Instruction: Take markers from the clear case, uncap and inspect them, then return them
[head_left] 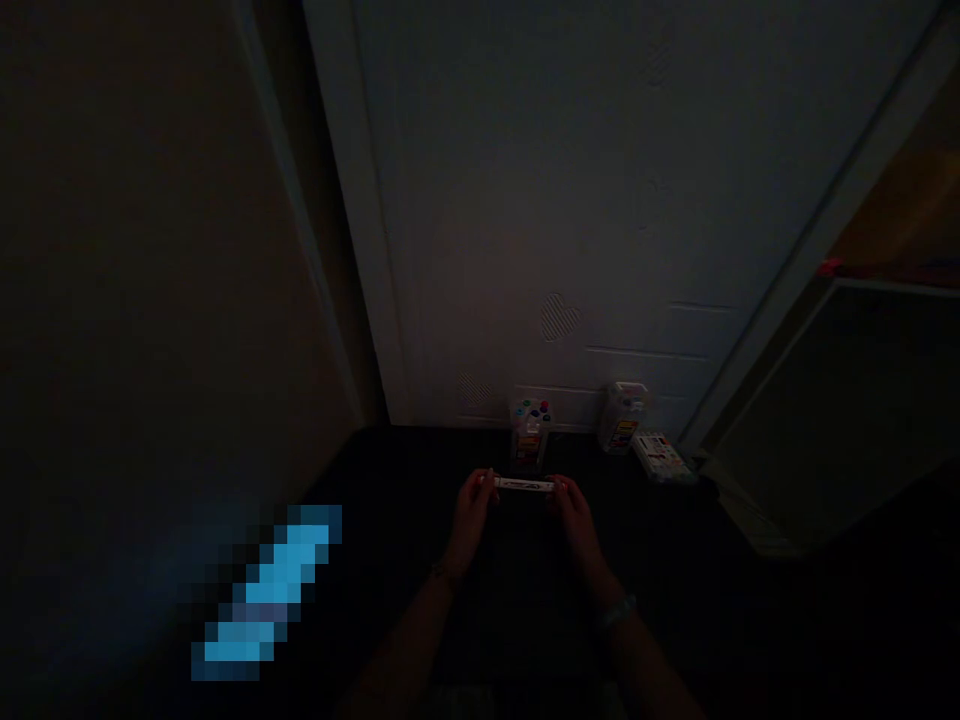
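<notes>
1. Head view, dim light. On my feed the left hand (474, 502) and right hand (572, 500) each pinch one end of a white marker (527, 485), held level between them, above or at the dark counter (420, 458); contact below unclear.
2. Progress, my judgement: the marker is taken up and gripped at both ends. I cannot tell whether its cap is on or loose, so what is left stays unread. I see no drawn marks.
3. Marker: slim, straight, probably smooth plastic, with dark print along the barrel.
4. Just beyond the hands, a clear container (529, 440) stands upright, boxy, with an orange-red label; round blue, green and pink tops show at its upper part.
5. Beyond and right of the right hand: a second clear container (624, 418), glossy, with a yellowish label. Beside it, a flat white box (663, 457) with small coloured print.
6. Behind everything, a pale panel (480, 250) with ribbed hearts and grooves in relief.
7. Right wrist: a pale bluish bracelet (619, 610), possibly beaded; too dark to confirm.
</notes>
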